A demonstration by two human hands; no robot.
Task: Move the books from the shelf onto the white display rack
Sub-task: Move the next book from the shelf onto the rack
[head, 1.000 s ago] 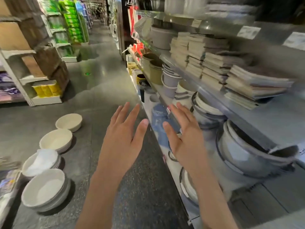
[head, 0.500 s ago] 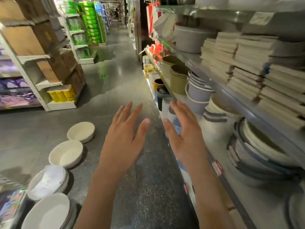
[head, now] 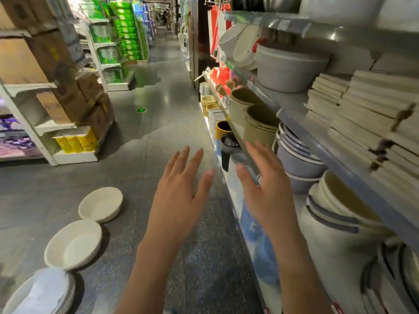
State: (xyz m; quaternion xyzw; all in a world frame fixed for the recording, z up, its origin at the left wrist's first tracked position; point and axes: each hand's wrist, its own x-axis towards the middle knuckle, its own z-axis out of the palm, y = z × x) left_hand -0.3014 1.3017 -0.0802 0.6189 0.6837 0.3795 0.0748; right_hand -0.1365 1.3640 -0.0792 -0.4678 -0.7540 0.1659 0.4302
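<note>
While both hands (head: 181, 200) (head: 267, 196) hover with fingers spread, empty, bowls (head: 297, 162) crowd beneath stacked books (head: 362, 114).

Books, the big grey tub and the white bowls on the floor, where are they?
books (head: 371, 114), head view, page edges of the stacks.
grey tub (head: 288, 69), head view, its side wall.
white bowls (head: 99, 203), head view, rim.

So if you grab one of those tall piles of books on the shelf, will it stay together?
Probably not. The books look thin and loosely stacked, so a pile would likely slide apart. A whole pile seems heavy; single books may flop. Both hands, left and right, are empty.
</note>
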